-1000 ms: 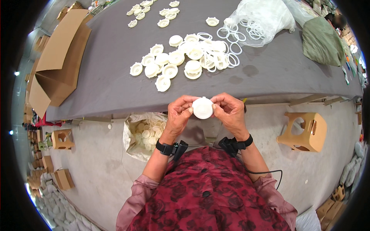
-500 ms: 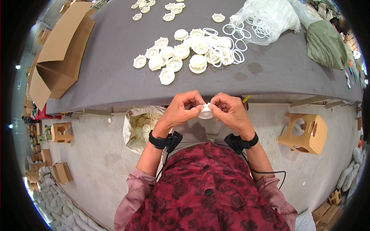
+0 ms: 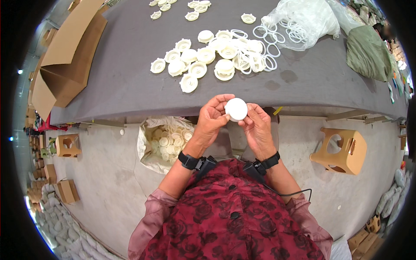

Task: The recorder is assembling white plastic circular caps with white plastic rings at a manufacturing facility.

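Between my two hands, just off the near edge of the table, is a round white plastic cap (image 3: 236, 109), its smooth flat face turned up. My left hand (image 3: 212, 116) grips its left rim between thumb and fingers. On the right rim, my right hand (image 3: 257, 125) pinches it with thumb and fingertips. Beyond them on the table lies a pile of cream plastic caps (image 3: 198, 69), some with notched rims. White sealing rings (image 3: 271, 64) are heaped at the pile's right side.
The grey-covered table (image 3: 130, 86) carries an open cardboard box (image 3: 71, 65) at left, a clear bag (image 3: 310, 21) of rings and a green cloth bundle (image 3: 368, 54) at right. A sack of caps (image 3: 145, 147) stands on the floor, with a tan stool (image 3: 340, 149) at right.
The cap has been raised and tipped, so its flat round face now shows. Both hands have turned with it, and my right palm shows more.
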The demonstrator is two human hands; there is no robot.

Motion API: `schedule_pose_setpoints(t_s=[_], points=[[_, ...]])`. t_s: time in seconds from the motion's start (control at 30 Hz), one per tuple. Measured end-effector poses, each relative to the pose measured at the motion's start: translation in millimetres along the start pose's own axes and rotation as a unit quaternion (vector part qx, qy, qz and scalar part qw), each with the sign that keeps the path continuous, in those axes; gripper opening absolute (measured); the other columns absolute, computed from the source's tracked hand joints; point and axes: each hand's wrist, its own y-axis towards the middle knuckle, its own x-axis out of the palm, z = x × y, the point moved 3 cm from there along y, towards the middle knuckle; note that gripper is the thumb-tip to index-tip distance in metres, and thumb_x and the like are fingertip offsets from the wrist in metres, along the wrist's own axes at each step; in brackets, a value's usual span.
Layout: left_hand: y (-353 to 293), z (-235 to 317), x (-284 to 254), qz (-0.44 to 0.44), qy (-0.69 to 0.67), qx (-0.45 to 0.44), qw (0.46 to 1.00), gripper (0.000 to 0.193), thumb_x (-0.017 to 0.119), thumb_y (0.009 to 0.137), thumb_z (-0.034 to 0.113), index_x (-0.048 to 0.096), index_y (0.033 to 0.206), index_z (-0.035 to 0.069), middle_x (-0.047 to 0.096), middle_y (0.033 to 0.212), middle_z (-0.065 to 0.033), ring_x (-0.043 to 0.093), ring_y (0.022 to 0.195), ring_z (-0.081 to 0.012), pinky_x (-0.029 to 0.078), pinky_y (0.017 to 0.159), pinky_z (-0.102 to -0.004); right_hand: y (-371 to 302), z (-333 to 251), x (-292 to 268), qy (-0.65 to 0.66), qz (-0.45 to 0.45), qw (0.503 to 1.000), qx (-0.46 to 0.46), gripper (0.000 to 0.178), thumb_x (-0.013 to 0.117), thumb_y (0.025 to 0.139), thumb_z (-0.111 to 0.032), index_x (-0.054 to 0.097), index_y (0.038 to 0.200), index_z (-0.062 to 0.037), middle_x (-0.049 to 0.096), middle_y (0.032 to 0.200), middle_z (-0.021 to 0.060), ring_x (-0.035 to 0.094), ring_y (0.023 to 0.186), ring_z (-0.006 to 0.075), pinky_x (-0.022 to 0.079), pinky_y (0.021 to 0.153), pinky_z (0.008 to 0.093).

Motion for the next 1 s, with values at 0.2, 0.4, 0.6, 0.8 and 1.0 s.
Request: schedule_pose_setpoints(t_s=[0.2,0.4,0.6,0.8,1.0], points=[[-6,-13,5,0.110,0.019,0.021,0.994,0.037,0.063,0.089,-0.003,0.054,0.125,-0.002,0.069,0.105,-0.0082,0.064,0.088,-0.0095,0.051,0.081,-0.0233,-4,9,5,0.009,0.023,1.000,-0.003,0.017,0.061,0.099,-0.015,0.057,0.106,-0.0001,0.063,0.086,0.0046,0.062,0.072,0.0099,0.063,0.066,0.0297],[-6,4,-12,0.065,0.038,-0.008,0.997,0.025,0.063,0.091,0.001,0.061,0.116,-0.003,0.070,0.099,-0.0077,0.065,0.087,-0.0096,0.052,0.080,-0.0242,5,-32,12,-0.201,-0.024,0.978,-0.041,0.033,0.066,0.096,-0.017,0.059,0.122,0.0028,0.068,0.094,0.0065,0.061,0.069,0.0086,0.055,0.060,0.0243],[-3,5,-9,0.002,0.076,-0.052,0.996,0.029,0.064,0.089,0.002,0.061,0.117,-0.003,0.069,0.102,-0.0078,0.065,0.095,-0.0109,0.051,0.085,-0.0236,7,-34,11,-0.330,-0.128,0.935,0.037,0.023,0.069,0.093,-0.010,0.067,0.112,0.0033,0.070,0.094,0.0051,0.062,0.076,0.0075,0.053,0.062,0.0221],[-5,14,14,-0.008,0.141,-0.007,0.990,0.038,0.056,0.084,-0.008,0.056,0.122,-0.002,0.066,0.097,-0.0045,0.062,0.091,-0.0091,0.049,0.085,-0.0229,3,-25,3,-0.224,-0.098,0.970,-0.007,0.024,0.065,0.094,-0.005,0.063,0.115,0.0055,0.070,0.098,0.0079,0.064,0.081,0.0106,0.054,0.065,0.0240],[-9,12,17,-0.007,0.320,0.090,0.943,0.043,0.056,0.081,-0.009,0.053,0.124,-0.002,0.065,0.096,-0.0057,0.062,0.090,-0.0117,0.049,0.087,-0.0265,0,-7,0,-0.035,-0.084,0.996,0.008,0.033,0.068,0.095,-0.015,0.059,0.121,0.0019,0.069,0.105,0.0086,0.063,0.086,0.0126,0.051,0.069,0.0253]])
